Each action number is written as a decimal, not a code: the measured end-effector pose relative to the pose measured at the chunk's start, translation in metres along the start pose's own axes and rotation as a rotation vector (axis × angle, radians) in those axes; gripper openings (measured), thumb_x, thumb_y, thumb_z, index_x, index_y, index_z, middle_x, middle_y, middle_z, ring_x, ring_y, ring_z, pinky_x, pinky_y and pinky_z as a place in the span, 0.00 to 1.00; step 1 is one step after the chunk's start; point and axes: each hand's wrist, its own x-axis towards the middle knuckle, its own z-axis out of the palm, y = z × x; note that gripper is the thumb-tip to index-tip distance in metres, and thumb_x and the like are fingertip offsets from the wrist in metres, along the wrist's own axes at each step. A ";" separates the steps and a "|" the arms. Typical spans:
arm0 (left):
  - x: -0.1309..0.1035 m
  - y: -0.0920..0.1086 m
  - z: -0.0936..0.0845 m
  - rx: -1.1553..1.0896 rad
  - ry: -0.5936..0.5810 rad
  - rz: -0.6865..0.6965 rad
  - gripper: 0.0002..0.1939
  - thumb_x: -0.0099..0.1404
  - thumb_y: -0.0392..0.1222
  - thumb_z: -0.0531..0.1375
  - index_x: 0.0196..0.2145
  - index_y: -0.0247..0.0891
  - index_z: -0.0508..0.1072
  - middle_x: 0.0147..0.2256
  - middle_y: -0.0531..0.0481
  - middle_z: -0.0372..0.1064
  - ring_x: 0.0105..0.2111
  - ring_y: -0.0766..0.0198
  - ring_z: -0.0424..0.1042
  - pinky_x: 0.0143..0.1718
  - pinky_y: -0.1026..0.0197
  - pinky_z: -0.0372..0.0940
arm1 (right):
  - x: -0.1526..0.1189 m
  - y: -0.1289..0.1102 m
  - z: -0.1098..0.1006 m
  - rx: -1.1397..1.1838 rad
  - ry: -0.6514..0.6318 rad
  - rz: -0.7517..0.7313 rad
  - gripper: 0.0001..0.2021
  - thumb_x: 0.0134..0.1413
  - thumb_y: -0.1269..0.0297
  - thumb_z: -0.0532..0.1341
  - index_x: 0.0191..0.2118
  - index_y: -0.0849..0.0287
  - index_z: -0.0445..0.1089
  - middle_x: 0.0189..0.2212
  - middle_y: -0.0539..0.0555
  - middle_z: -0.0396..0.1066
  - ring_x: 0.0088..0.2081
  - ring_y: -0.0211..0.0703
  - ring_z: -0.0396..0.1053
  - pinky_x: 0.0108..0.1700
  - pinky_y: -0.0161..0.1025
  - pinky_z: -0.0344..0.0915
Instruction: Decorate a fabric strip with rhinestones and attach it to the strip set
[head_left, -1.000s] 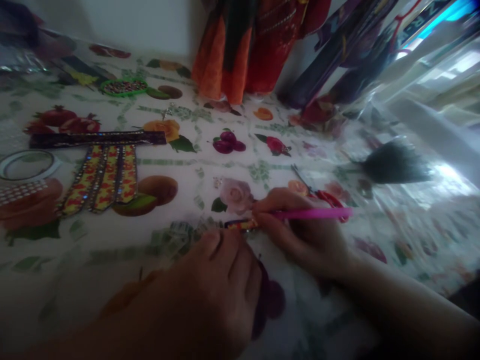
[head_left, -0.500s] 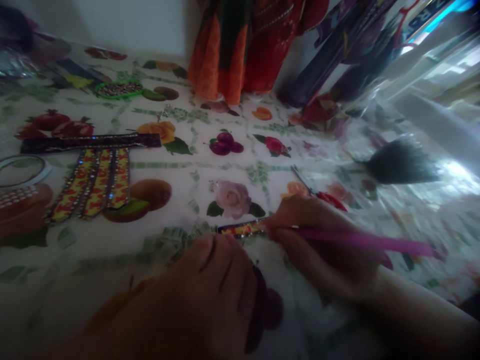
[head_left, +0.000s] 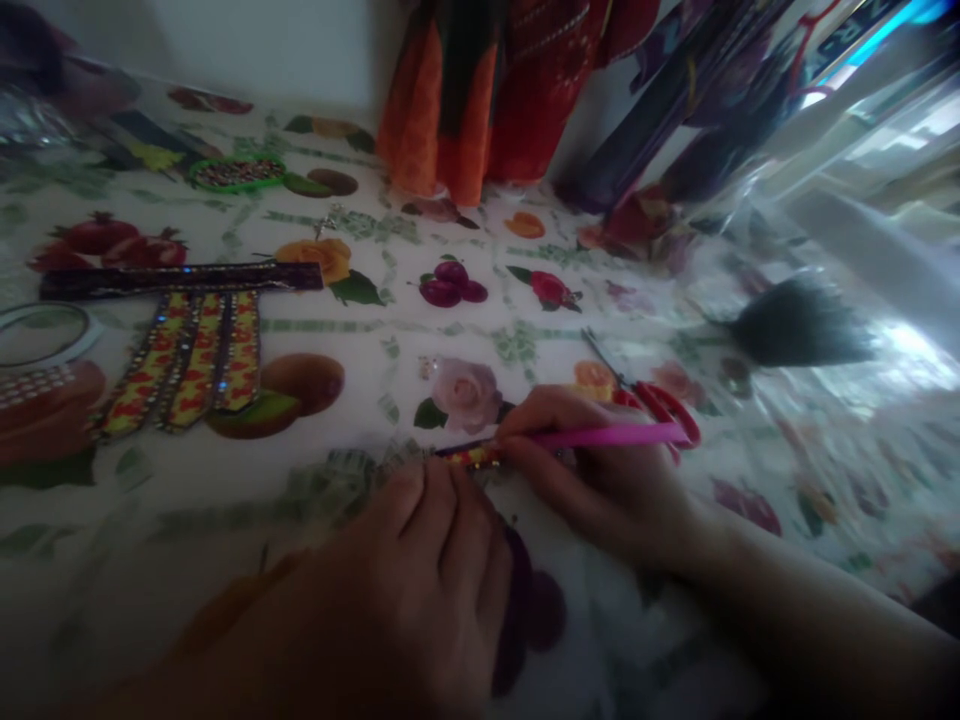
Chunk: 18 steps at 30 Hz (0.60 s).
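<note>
My right hand (head_left: 592, 460) pinches a pink pen-like stick (head_left: 615, 435), its near end over a short strip of yellow and red patterned fabric (head_left: 471, 456) with a dark edge. My left hand (head_left: 442, 560) lies at the strip's left end with its fingers bent together; the fingertips and whatever they press are hidden. To the left, three yellow and red strips edged with shiny studs (head_left: 199, 370) hang down from a dark studded band (head_left: 180, 280) on the flowered tablecloth (head_left: 360, 380).
Red-handled scissors (head_left: 660, 400) lie just behind my right hand. A white tape roll (head_left: 86, 340) is at the far left, and a green dish of small beads (head_left: 238, 174) sits further back. Orange and red dressed items (head_left: 450, 110) stand by the wall. A dark brush-like bundle (head_left: 802, 325) is at right.
My right hand has moved left along the strip with the pink stick, uncovering the scissors' red handles. My left hand has barely moved.
</note>
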 end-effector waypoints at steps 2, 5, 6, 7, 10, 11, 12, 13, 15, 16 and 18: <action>0.000 0.001 0.000 -0.007 -0.008 0.003 0.19 0.66 0.26 0.45 0.41 0.26 0.76 0.38 0.37 0.79 0.36 0.49 0.79 0.36 0.50 0.71 | 0.001 0.000 0.000 -0.010 -0.003 -0.010 0.04 0.61 0.71 0.61 0.41 0.56 0.69 0.33 0.49 0.70 0.35 0.36 0.70 0.37 0.35 0.67; 0.000 0.002 0.000 -0.010 -0.010 0.004 0.18 0.67 0.27 0.45 0.42 0.24 0.75 0.38 0.35 0.79 0.36 0.47 0.79 0.35 0.49 0.71 | 0.001 -0.001 0.001 -0.023 -0.010 -0.023 0.04 0.61 0.71 0.61 0.41 0.57 0.69 0.34 0.49 0.71 0.35 0.35 0.70 0.37 0.34 0.67; 0.000 0.002 0.000 -0.012 -0.011 0.004 0.19 0.66 0.27 0.45 0.42 0.24 0.75 0.38 0.36 0.79 0.35 0.48 0.79 0.34 0.49 0.70 | 0.001 -0.001 0.001 -0.027 -0.011 -0.025 0.04 0.61 0.71 0.61 0.42 0.57 0.69 0.34 0.49 0.71 0.35 0.35 0.70 0.37 0.34 0.67; 0.001 0.002 0.000 -0.012 -0.007 0.003 0.19 0.66 0.27 0.45 0.41 0.24 0.75 0.38 0.36 0.79 0.35 0.48 0.79 0.34 0.49 0.70 | 0.001 -0.001 0.001 -0.031 -0.012 -0.025 0.04 0.61 0.71 0.61 0.42 0.58 0.69 0.34 0.49 0.71 0.35 0.34 0.70 0.37 0.33 0.67; 0.001 0.003 0.000 -0.014 -0.012 0.000 0.20 0.66 0.26 0.44 0.41 0.25 0.75 0.38 0.37 0.79 0.36 0.49 0.79 0.36 0.48 0.69 | 0.001 -0.001 0.001 -0.041 -0.017 -0.026 0.04 0.62 0.71 0.61 0.42 0.58 0.69 0.34 0.49 0.71 0.35 0.34 0.70 0.38 0.33 0.66; 0.000 0.003 0.000 -0.013 -0.018 0.001 0.20 0.66 0.26 0.44 0.42 0.25 0.75 0.39 0.36 0.79 0.36 0.48 0.79 0.36 0.48 0.69 | 0.001 -0.001 0.001 -0.047 -0.020 -0.029 0.04 0.62 0.71 0.61 0.42 0.58 0.69 0.34 0.49 0.71 0.35 0.34 0.70 0.37 0.32 0.66; 0.000 0.003 0.000 -0.009 -0.022 0.002 0.20 0.66 0.27 0.44 0.42 0.25 0.75 0.39 0.36 0.78 0.36 0.48 0.79 0.37 0.47 0.69 | 0.001 -0.002 0.001 -0.055 -0.022 -0.033 0.04 0.62 0.71 0.61 0.42 0.58 0.69 0.34 0.49 0.71 0.35 0.33 0.70 0.37 0.32 0.66; -0.001 0.003 0.000 -0.007 -0.028 0.003 0.20 0.66 0.27 0.44 0.43 0.24 0.74 0.39 0.36 0.78 0.37 0.48 0.79 0.38 0.47 0.69 | 0.002 -0.002 0.002 -0.069 -0.024 -0.038 0.04 0.62 0.71 0.61 0.42 0.59 0.69 0.34 0.49 0.71 0.35 0.33 0.69 0.37 0.32 0.66; -0.002 0.004 -0.001 -0.002 -0.028 0.003 0.19 0.67 0.28 0.45 0.45 0.23 0.74 0.40 0.35 0.78 0.38 0.47 0.78 0.39 0.46 0.68 | 0.003 -0.003 0.002 -0.106 -0.031 -0.051 0.03 0.62 0.71 0.61 0.42 0.59 0.69 0.34 0.49 0.71 0.34 0.33 0.69 0.37 0.31 0.66; -0.003 0.004 -0.001 -0.001 -0.022 0.002 0.19 0.67 0.29 0.45 0.45 0.23 0.74 0.40 0.35 0.78 0.38 0.47 0.78 0.40 0.46 0.69 | 0.003 -0.004 0.002 -0.123 -0.037 -0.058 0.03 0.62 0.70 0.61 0.41 0.59 0.69 0.34 0.49 0.72 0.35 0.32 0.69 0.37 0.31 0.66; -0.004 0.004 0.000 -0.005 -0.022 -0.001 0.19 0.67 0.29 0.45 0.45 0.23 0.74 0.41 0.35 0.78 0.38 0.47 0.78 0.40 0.47 0.69 | 0.004 -0.005 0.002 -0.150 -0.042 -0.070 0.02 0.62 0.70 0.61 0.41 0.60 0.69 0.34 0.49 0.72 0.35 0.32 0.69 0.38 0.31 0.66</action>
